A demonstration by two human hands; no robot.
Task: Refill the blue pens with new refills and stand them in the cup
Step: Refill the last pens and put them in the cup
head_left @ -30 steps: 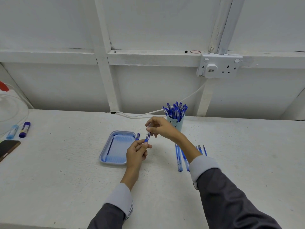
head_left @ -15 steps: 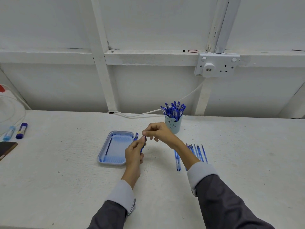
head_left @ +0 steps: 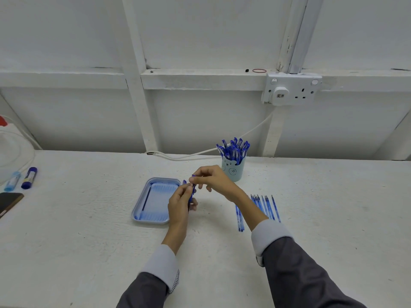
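My left hand [head_left: 181, 204] grips a blue pen [head_left: 191, 196] upright above the table, just right of the blue tray [head_left: 142, 213]. My right hand [head_left: 212, 178] pinches the pen's top end with thumb and forefinger. A pale blue cup [head_left: 233, 171] with a bear face stands behind my hands, packed with several blue pens [head_left: 233, 148]. Several blue refills [head_left: 265, 206] lie in a row on the table to the right, partly hidden by my right forearm. One dark refill [head_left: 146, 200] lies inside the tray.
A white cable [head_left: 200, 153] runs along the wall from the socket [head_left: 291, 88]. At the far left lie two glue sticks [head_left: 29, 177], a dark phone [head_left: 9, 203] and a white container [head_left: 11, 150].
Both hands have drawn closer together over the pen and dropped slightly toward the tray. The pen stands more upright in my left hand.
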